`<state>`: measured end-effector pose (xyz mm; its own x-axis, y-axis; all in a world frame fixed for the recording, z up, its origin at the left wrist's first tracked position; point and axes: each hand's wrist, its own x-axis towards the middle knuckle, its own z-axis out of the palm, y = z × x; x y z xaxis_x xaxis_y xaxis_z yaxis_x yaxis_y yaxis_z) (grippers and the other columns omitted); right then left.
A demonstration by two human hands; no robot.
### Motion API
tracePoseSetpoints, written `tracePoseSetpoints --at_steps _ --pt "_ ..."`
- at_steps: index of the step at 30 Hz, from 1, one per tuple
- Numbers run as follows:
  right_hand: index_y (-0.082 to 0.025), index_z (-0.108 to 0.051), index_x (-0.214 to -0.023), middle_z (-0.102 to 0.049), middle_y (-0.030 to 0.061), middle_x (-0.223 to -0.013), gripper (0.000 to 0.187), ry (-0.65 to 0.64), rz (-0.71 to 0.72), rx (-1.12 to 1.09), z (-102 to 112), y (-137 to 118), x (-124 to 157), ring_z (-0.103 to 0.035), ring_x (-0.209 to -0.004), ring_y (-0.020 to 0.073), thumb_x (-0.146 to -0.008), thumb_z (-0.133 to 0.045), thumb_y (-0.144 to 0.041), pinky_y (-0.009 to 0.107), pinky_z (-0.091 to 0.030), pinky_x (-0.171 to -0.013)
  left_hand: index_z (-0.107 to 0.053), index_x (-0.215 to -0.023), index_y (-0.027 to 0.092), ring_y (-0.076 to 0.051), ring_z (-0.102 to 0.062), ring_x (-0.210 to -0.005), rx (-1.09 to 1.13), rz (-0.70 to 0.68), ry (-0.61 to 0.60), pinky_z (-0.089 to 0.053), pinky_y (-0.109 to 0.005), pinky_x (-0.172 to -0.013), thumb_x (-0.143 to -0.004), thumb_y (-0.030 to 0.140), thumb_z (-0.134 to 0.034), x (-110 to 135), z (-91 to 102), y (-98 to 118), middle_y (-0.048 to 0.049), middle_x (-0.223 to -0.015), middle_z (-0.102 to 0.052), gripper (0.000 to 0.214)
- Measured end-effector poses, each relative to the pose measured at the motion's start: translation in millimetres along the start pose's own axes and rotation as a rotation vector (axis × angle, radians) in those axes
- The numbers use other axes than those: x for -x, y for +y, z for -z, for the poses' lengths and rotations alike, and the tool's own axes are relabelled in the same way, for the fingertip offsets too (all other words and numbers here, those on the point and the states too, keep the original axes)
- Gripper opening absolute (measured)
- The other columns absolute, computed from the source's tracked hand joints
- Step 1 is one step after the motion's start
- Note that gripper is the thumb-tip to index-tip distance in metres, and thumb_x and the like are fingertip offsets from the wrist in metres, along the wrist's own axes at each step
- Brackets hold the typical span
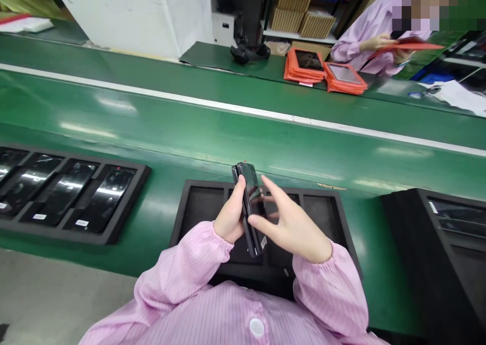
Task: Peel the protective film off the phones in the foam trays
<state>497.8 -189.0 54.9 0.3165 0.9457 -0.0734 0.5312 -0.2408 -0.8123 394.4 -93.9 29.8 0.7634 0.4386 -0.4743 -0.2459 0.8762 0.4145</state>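
Two black slabs that look like phones (pixel 253 196), one against the other, stand on edge in front of my chest. My left hand (pixel 231 214) is closed around their left side, thumb along the edge. My right hand (pixel 294 226) is at their right with fingers spread; its thumb tip is at the phones' edge, and whether it touches cannot be made out. The fingers mirror in the glossy face. A small white label shows low on the right phone. Beneath both hands lies a black compartment tray (pixel 322 190), partly covered by my hands and sleeves.
At left, another black tray (pixel 142 175) holds several glossy phones with white labels. A tall black tray stack (pixel 410 244) stands at right. Beyond the green bench's white strip (pixel 243 111) are orange folder-like stacks (pixel 304 74) and a co-worker in a pink sleeve (pixel 347 46) holding an orange item.
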Motion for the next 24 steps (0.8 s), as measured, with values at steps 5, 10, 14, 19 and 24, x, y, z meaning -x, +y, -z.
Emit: tracePoseSetpoints --at_steps 5,10,14,19,24 --pt "-0.028 -0.040 -0.146 -0.049 0.0111 -0.142 0.074 -0.091 -0.040 -0.163 -4 2 6 -0.062 -0.111 0.0265 -0.079 -0.070 -0.036 0.039 -0.060 -0.076 -0.068 -0.097 0.017 -0.021 -0.068 -0.088 -0.019 0.031 -0.025 -0.055 -0.036 -0.087 -0.092 0.062 -0.048 2 2.8 3 -0.0070 -0.097 -0.068 0.049" --pt "-0.026 -0.047 -0.139 -0.053 0.0092 -0.138 0.072 -0.039 -0.077 -0.458 -7 17 6 -0.063 -0.108 0.0245 -0.069 -0.063 -0.020 0.044 -0.052 -0.093 -0.068 -0.086 0.013 -0.020 -0.068 -0.082 -0.055 0.048 -0.010 -0.055 -0.030 -0.080 -0.089 0.065 -0.049 6 5.8 8 -0.0080 -0.083 -0.067 0.056" --pt "-0.023 -0.048 -0.133 -0.062 0.0100 -0.126 0.062 -0.017 -0.068 -0.968 -11 29 7 -0.067 -0.099 0.0275 -0.072 -0.046 -0.033 0.049 -0.052 -0.089 -0.070 -0.085 0.011 -0.022 -0.068 -0.078 -0.030 0.117 -0.030 -0.057 -0.032 -0.077 -0.091 0.065 -0.045 9 7.3 18 -0.0108 -0.082 -0.069 0.059" --pt "-0.014 -0.058 -0.123 -0.067 0.0162 -0.116 0.067 -0.018 -0.177 -1.230 -10 26 6 -0.067 -0.099 0.0343 -0.071 -0.031 -0.044 0.055 -0.052 -0.086 -0.070 -0.103 0.010 -0.021 -0.069 -0.077 0.031 0.181 -0.005 -0.059 -0.034 -0.074 -0.091 0.068 -0.038 15 6.7 31 -0.0122 -0.088 -0.072 0.067" --pt "-0.015 -0.069 -0.110 -0.071 0.0138 -0.101 0.066 0.043 -0.213 -1.137 -11 33 6 -0.064 -0.105 0.0350 -0.071 -0.029 -0.050 0.051 -0.052 -0.085 -0.070 -0.107 0.010 -0.024 -0.070 -0.091 0.052 0.202 -0.152 -0.058 -0.034 -0.082 -0.089 0.071 -0.041 16 15.1 32 -0.0157 -0.101 -0.072 0.070"
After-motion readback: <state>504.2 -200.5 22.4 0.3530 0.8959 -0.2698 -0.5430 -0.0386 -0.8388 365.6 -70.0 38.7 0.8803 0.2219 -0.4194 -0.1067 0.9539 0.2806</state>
